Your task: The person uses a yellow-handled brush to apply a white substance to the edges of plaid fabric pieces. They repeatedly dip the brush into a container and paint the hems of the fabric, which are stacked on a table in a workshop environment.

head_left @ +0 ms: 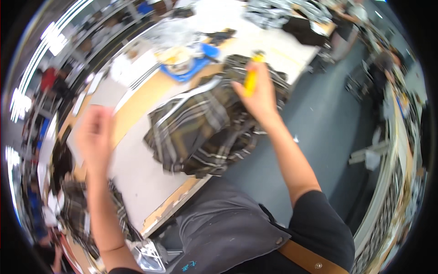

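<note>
A plaid garment in dark brown, olive and white lies bunched on the table in front of me. A pale strip runs along its upper part. My right hand is above the garment's right side, closed around a slim yellow tool with a dark tip; its exact kind is unclear. To the left, my left hand is raised over the table, apart from the garment. Its fingers look curled in but are blurred, and anything between them is too small to make out.
A blue tray with a round container stands beyond the garment. More plaid cloth lies at the lower left. Grey bundles and a dark cloth are at the table's far end. A person stands there; the grey floor runs along the right.
</note>
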Demonstrator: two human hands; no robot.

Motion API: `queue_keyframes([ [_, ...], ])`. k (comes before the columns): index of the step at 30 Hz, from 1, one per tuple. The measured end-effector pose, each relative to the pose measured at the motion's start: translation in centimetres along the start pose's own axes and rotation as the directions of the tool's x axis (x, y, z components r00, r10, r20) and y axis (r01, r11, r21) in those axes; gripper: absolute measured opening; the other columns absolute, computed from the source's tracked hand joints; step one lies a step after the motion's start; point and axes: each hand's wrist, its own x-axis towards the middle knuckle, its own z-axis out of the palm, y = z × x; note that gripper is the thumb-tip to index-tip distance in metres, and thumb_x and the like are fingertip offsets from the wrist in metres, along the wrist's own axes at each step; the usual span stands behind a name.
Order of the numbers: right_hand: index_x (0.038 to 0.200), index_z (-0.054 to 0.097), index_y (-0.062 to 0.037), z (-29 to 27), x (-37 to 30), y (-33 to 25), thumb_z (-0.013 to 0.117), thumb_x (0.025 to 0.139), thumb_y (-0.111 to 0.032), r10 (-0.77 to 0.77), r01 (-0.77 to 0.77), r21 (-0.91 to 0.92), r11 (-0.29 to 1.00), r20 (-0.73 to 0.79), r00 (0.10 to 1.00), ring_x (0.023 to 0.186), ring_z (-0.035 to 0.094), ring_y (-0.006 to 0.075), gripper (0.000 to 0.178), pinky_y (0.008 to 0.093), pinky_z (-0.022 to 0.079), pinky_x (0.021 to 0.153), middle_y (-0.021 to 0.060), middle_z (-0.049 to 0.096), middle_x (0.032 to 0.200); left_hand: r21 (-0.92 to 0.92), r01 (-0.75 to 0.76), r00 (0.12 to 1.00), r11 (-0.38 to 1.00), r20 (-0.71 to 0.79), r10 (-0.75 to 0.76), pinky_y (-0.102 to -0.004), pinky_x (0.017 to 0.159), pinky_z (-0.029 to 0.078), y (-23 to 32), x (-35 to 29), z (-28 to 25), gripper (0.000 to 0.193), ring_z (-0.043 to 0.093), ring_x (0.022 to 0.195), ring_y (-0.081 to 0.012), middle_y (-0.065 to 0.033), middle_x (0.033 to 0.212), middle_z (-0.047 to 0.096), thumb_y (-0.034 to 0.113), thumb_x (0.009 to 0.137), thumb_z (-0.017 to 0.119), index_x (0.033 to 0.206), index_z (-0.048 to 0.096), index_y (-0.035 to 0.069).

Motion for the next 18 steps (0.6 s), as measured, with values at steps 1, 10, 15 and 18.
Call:
queue_keyframes([
  [1,0.100,0.045,-0.0054,-0.1,-0.6,1.0,0.077,0.071,-0.016,0.124,-0.125,-0.003,0.992,0.079,0.989,0.095,0.053,0.0260,0.044,0.0340,0.042,0.085,0.0121,0.053,0.097,-0.045,0.072,0.996,0.996,0.053,-0.069,-0.0201,0.051,0.028,-1.1,-1.7,0.9,0.013,0.034,0.059,-0.0032,0.0052,0.065,0.042,0.009,0.089,0.059,0.078,0.056,0.003],
  [10,0.105,0.036,-0.0082,0.8,-1.1,-10.2,0.064,0.081,0.000,-0.218,0.163,0.512,0.843,0.047,0.975,0.107,0.053,0.0295,0.037,0.0389,0.043,0.089,0.0202,0.050,0.115,-0.806,0.592,0.653,-0.018,0.493,-0.575,-0.0282,0.064,0.044,-4.0,-12.0,2.2,0.041,0.054,0.068,-0.0174,-0.0142,0.076,0.063,0.032,0.096,0.048,0.078,0.064,-0.002],
  [15,0.096,0.038,-0.0072,6.7,-7.3,-17.3,0.068,0.076,0.004,-0.410,-0.017,0.830,0.558,0.294,0.863,0.093,0.062,0.0303,0.038,0.0340,0.052,0.074,0.0253,0.051,0.111,-0.854,0.510,0.690,-0.099,0.475,-0.545,-0.0289,0.076,0.045,-3.7,-14.5,0.6,0.034,0.056,0.083,-0.0155,-0.0117,0.093,0.064,0.026,0.096,0.049,0.101,0.063,-0.005],
  [18,0.092,0.039,-0.0065,9.5,-10.1,-19.5,0.068,0.074,0.007,-0.447,-0.037,0.835,0.549,0.331,0.831,0.090,0.063,0.0288,0.037,0.0338,0.051,0.075,0.0236,0.054,0.105,-0.891,0.444,0.688,-0.098,0.408,-0.600,-0.0288,0.077,0.045,-3.4,-16.5,-0.8,0.025,0.055,0.085,-0.0140,-0.0098,0.095,0.064,0.016,0.095,0.052,0.106,0.062,-0.004],
])
